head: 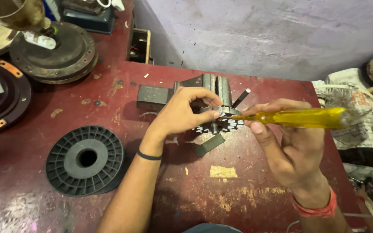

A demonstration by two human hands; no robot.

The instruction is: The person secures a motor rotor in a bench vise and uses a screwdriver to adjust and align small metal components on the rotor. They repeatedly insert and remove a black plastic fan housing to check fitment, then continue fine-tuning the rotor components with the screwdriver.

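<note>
Left hand (182, 113) reaches in from below, wrist bent, fingertips pinched on the toothed metal core (221, 122) at the vise (212, 88); right hand (288, 146) clenched round a yellow-handled screwdriver (301, 118), long axis near level, tip pointing left at the core, seemingly touching; handle juts right past the fist.

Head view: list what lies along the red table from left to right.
Black ribbed spool → left hand → toothed metal core in the vise → right hand → yellow-handled screwdriver.
</note>
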